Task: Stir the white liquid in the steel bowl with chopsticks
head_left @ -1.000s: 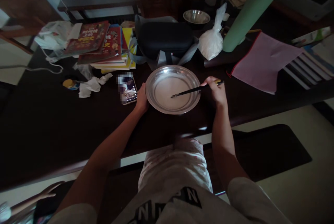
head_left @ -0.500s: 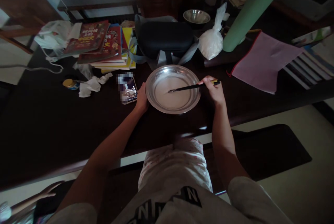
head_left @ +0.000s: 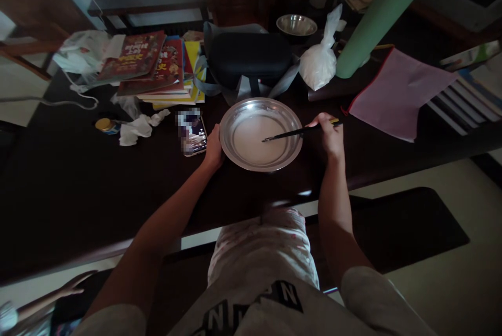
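A shiny metal bowl (head_left: 290, 155) stands on the dark table in front of me, with a pale, milky liquid (head_left: 254, 142) in it. My left hand (head_left: 214, 148) is closed on the bowl's left rim; some of its fingers are hidden behind the bowl. In my right hand (head_left: 329, 135), to the right of the bowl, is a pair of dark chopsticks (head_left: 292, 132). They slant down to the left over the rim, and their tips reach the liquid. Beside my left hand lies a lit phone (head_left: 194, 137), partly blurred out.
Behind the bowl sits a black case (head_left: 249, 56), with stacked books (head_left: 152, 72) to its left. A tied white plastic bag (head_left: 317, 67), a tall green bottle (head_left: 386, 17) and a pink pouch (head_left: 400, 90) stand right. Crumpled tissue (head_left: 135, 129) lies left. Another person's hand (head_left: 74, 286) shows lower left.
My right hand has moved a little to the right, and the chopstick tips have shifted right and slightly nearer me in the liquid. The left hand and bowl stay in place.
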Tool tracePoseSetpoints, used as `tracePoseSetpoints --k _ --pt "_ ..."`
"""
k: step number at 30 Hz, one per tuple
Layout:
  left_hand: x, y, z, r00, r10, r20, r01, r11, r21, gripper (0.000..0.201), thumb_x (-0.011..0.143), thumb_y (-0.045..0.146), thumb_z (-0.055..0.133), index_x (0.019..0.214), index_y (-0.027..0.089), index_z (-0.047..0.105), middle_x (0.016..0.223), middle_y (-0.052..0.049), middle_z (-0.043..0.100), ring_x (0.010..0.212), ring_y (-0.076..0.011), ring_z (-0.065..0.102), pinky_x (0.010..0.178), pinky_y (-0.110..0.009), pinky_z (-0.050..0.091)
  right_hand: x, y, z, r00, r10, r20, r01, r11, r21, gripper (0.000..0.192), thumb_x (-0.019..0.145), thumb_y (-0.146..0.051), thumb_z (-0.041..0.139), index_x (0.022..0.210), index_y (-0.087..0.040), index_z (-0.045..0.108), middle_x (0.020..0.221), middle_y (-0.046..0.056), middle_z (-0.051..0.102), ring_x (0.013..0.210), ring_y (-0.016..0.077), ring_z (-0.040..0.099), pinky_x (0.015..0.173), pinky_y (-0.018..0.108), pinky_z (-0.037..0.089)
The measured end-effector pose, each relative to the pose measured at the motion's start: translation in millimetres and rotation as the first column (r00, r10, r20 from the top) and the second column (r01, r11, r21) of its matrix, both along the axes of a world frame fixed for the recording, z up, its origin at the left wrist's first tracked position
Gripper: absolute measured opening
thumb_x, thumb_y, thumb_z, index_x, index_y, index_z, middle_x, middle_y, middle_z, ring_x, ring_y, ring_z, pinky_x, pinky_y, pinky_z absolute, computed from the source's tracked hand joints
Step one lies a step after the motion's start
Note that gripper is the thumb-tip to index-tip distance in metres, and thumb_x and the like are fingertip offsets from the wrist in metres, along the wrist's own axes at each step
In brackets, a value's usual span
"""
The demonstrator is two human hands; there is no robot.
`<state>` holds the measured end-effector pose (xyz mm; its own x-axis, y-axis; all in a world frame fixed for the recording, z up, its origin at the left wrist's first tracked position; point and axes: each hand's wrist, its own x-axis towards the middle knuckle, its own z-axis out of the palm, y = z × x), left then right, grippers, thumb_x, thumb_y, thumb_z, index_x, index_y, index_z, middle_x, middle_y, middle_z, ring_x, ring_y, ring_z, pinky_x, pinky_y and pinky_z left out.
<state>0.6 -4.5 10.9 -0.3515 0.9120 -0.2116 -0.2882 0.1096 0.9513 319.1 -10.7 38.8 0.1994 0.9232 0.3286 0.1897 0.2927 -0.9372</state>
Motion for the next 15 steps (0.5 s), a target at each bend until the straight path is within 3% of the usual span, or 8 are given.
tracePoseSetpoints --k 4,10,15 --pt "0.3 -1.3 3.2 1.000 0.006 0.001 -0.006 0.999 -0.048 0.037 0.108 0.032 0.054 0.077 0.020 0.070 0.076 -0.001 0.068 0.075 -0.0160 0.060 0.075 -0.025 0.052 -4.2 -0.7 1.9 0.989 0.128 0.066 -0.126 0.991 -0.039 0.055 0.080 -0.082 0.072 0.066 -0.028 0.075 0.071 0.001 0.076 0.075 0.0219 0.071 0.081 0.041 0.058" --pt "-2.8 0.6 -1.1 0.999 0.024 -0.026 -0.025 0.999 -0.042 0.031 0.103 0.035 0.061 0.077 0.022 0.071 0.077 -0.002 0.067 0.076 -0.0171 0.060 0.076 -0.026 0.053 0.5 -0.5 1.2 0.999 -0.030 0.018 0.030 0.999 -0.018 0.055 0.086 -0.079 0.068 0.065 -0.029 0.073 0.065 -0.001 0.072 0.071 0.0203 0.070 0.083 0.040 0.057" --pt "-2.0 1.1 -4.6 0.999 -0.003 0.036 0.004 1.000 -0.029 0.032 0.100 0.044 0.066 0.077 0.023 0.070 0.077 -0.002 0.067 0.077 -0.0190 0.062 0.075 -0.029 0.054 -5.2 -0.6 3.7 0.986 0.150 0.079 -0.146 0.988 -0.046 0.056 0.081 -0.082 0.071 0.064 -0.028 0.072 0.068 0.000 0.073 0.078 0.0228 0.073 0.084 0.042 0.057"
